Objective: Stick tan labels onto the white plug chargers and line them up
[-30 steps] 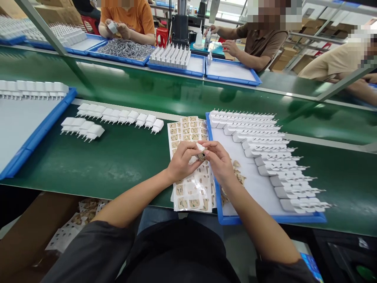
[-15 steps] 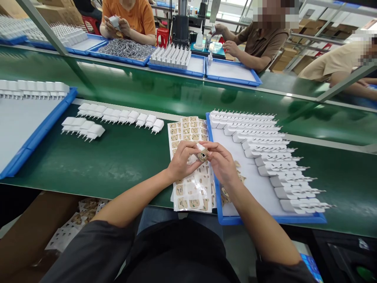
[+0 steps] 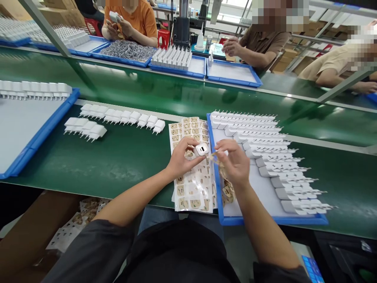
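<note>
- Left hand (image 3: 181,159) pinches white charger (image 3: 201,149); right hand (image 3: 234,163) pinches peeled film (image 3: 212,156), hard to make out
- Sticker sheets (image 3: 193,184) lie beneath; blue tray (image 3: 219,196) of chargers just right; wrists cover both partly

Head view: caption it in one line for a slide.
Left hand holds a white charger; right hand pinches a peeled film above the sticker sheet and blue tray.

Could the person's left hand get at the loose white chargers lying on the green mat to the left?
Probably yes, but not freely: the left hand holds a white charger. The loose white chargers lie uncovered on the green mat, with nothing between them and the hand.
</note>
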Demonstrator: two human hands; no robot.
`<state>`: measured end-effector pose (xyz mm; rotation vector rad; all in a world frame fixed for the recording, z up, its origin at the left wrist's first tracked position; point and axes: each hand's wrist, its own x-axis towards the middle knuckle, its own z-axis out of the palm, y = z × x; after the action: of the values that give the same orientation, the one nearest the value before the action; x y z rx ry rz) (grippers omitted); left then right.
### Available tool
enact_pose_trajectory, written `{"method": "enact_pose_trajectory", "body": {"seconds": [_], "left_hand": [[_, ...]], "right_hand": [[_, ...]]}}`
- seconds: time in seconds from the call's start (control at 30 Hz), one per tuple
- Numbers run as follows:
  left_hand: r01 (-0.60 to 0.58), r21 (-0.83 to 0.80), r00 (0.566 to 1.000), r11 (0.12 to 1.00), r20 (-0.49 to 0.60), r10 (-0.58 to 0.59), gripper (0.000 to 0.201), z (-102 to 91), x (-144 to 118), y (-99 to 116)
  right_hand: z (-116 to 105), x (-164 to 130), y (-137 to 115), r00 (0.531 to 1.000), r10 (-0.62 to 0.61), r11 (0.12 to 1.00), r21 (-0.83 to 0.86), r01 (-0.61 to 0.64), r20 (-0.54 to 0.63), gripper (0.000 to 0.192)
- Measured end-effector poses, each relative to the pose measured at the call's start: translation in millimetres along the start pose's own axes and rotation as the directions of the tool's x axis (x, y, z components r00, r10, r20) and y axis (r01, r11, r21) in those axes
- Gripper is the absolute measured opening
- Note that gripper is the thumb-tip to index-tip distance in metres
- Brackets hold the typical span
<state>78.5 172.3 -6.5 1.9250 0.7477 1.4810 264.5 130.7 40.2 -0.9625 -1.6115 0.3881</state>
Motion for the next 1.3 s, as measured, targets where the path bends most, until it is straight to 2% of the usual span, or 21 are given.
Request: {"method": "enact_pose_trajectory", "body": {"seconds": [0.07, 0.13, 0.17, 0.27, 0.33, 0.4, 0.47, 0.57, 0.67, 0.73, 0.83, 0.97, 1.07, 1.17, 1.23, 1.3], "left_hand": [[0.031, 0.024, 0.999, 0.999, 0.014, -0.032, 0.034, -2.2, 2.6, -3.9], [0.038, 0.082, 0.999, 0.996, 0.031, -0.041, 0.033, -5.8, 7.4, -7.8], [0.038, 0.115, 0.999, 0.993, 0.023, -0.041, 0.035, -8.8, 10.8, -9.6], [0.055, 0.240, 0.995, 0.969, -0.094, -0.034, 0.044, -26.3, 24.3, -14.9], [0.106, 0.352, 0.984, 0.930, -0.171, -0.048, 0.047, -48.2, 32.6, -19.1], [0.197, 0.478, 0.973, 0.856, -0.206, -0.109, 0.046, -78.4, 35.4, -24.3], [0.317, 0.621, 0.948, 0.716, -0.227, -0.222, 0.046, -114.2, 30.4, -30.6], [0.461, 0.764, 0.875, 0.451, -0.308, -0.373, 0.047, -169.6, 13.4, -42.2], [0.548, 0.790, 0.808, 0.277, -0.412, -0.421, 0.048, -214.7, 0.4, -54.8], [0.573, 0.793, 0.784, 0.208, -0.457, -0.420, 0.046, -234.5, -1.9, -62.7], [0.570, 0.799, 0.791, 0.192, -0.470, -0.391, 0.040, -249.4, -0.6, -72.6], [0.539, 0.804, 0.829, 0.251, -0.454, -0.327, 0.030, -251.2, -2.0, -78.7], [0.490, 0.815, 0.867, 0.310, -0.420, -0.267, 0.024, -236.9, -3.9, -75.4], [0.376, 0.815, 0.921, 0.440, -0.278, -0.272, 0.025, -199.8, 0.3, -65.1], [0.277, 0.775, 0.944, 0.568, -0.111, -0.310, 0.027, -163.6, 7.2, -55.8], [0.163, 0.712, 0.943, 0.683, 0.092, -0.321, 0.028, -125.3, 16.4, -47.4]], "right_hand": [[-12.9, 4.1, 8.8, 0.979, 0.187, 0.982, -0.024, -0.190, -0.077, 0.008], [-27.5, 6.9, 21.9, 0.929, 0.365, 0.903, -0.219, -0.369, -0.059, 0.016], [-34.3, 7.4, 29.3, 0.902, 0.430, 0.837, -0.364, -0.409, -0.024, 0.020], [-47.7, 5.5, 51.6, 0.855, 0.513, 0.623, -0.715, -0.316, 0.069, 0.022], [-50.0, 3.3, 63.8, 0.872, 0.488, 0.558, -0.786, -0.267, 0.050, 0.028], [-49.1, 1.8, 71.5, 0.898, 0.440, 0.551, -0.795, -0.253, 0.019, 0.036], [-47.4, 1.6, 74.0, 0.904, 0.426, 0.580, -0.778, -0.243, 0.036, 0.039], [-44.4, 3.1, 70.7, 0.883, 0.461, 0.624, -0.741, -0.247, 0.094, 0.040], [-40.7, 5.3, 64.5, 0.851, 0.512, 0.631, -0.722, -0.283, 0.114, 0.041], [-37.6, 5.7, 61.3, 0.838, 0.530, 0.636, -0.714, -0.292, 0.130, 0.041], [-31.0, 3.7, 57.9, 0.855, 0.495, 0.666, -0.700, -0.258, 0.156, 0.038], [-16.1, -2.0, 51.6, 0.927, 0.297, 0.774, -0.626, -0.095, 0.227, 0.034], [-0.7, -6.5, 46.4, 0.931, 0.172, 0.826, -0.562, 0.043, 0.323, 0.029], [14.2, -10.6, 44.5, 0.906, 0.194, 0.798, -0.598, 0.077, 0.376, 0.027], [21.5, -13.1, 45.2, 0.898, 0.227, 0.763, -0.642, 0.077, 0.378, 0.030], [25.5, -15.2, 46.6, 0.894, 0.249, 0.737, -0.672, 0.074, 0.372, 0.034]]}}
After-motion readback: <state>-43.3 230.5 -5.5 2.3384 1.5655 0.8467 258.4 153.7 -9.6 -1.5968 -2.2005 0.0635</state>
